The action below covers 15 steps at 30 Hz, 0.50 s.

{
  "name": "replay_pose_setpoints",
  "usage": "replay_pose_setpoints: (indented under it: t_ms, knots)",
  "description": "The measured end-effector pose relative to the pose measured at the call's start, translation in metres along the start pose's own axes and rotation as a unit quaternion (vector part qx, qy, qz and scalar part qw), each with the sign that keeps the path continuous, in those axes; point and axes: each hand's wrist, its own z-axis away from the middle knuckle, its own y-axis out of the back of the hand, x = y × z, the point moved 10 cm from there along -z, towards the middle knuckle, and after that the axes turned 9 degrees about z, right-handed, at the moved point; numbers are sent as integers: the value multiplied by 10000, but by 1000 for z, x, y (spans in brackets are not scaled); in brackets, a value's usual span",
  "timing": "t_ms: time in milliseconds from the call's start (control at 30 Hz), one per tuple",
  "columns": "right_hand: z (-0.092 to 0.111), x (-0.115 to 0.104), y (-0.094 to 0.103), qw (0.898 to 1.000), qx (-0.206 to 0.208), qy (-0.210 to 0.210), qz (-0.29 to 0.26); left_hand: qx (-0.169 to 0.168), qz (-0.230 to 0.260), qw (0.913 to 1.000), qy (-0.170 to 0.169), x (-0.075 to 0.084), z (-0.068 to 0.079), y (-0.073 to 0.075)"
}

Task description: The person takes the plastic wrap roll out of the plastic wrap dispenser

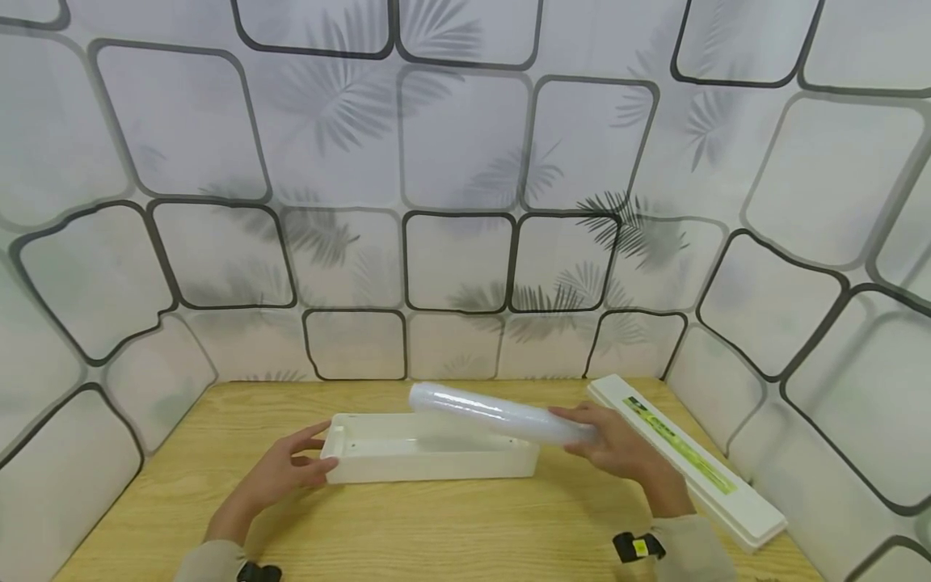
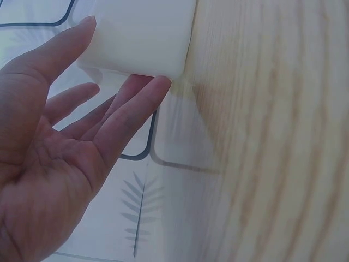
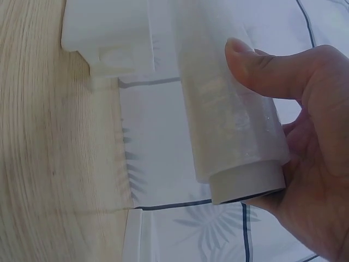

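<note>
In the head view a long white open box (image 1: 429, 466) lies across the wooden table. My left hand (image 1: 280, 473) is at its left end, with fingertips touching the end wall. Those fingers are spread and mostly straight beside the white box end (image 2: 139, 38) in the left wrist view. Gripped near its right end by my right hand (image 1: 614, 440), a roll of clear cling film (image 1: 483, 411) slants over the box, its far end raised. The right wrist view shows the thumb across the film and the roll's bare core (image 3: 248, 183) sticking out.
A long white lid (image 1: 684, 461) with a green and yellow label lies slanted along the table's right side. Patterned cloth walls (image 1: 458, 267) rise behind and at both sides of the wooden table (image 1: 407, 533).
</note>
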Motion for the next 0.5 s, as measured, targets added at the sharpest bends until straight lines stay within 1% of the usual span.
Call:
replay_pose_setpoints:
  t_ms: [167, 300, 433, 500]
  knots:
    - [4, 5, 7, 9999, 72, -113, 41, -7, -4, 10000, 1, 1, 0, 0]
    - [7, 9, 13, 9997, 203, -99, 119, 8, -32, 10000, 8, 1, 1, 0]
    - [11, 15, 15, 9993, 318, -79, 187, 24, -47, 10000, -18, 1, 1, 0]
    - [13, 21, 15, 9992, 328, -150, 194, 24, -45, 10000, -49, 1, 1, 0]
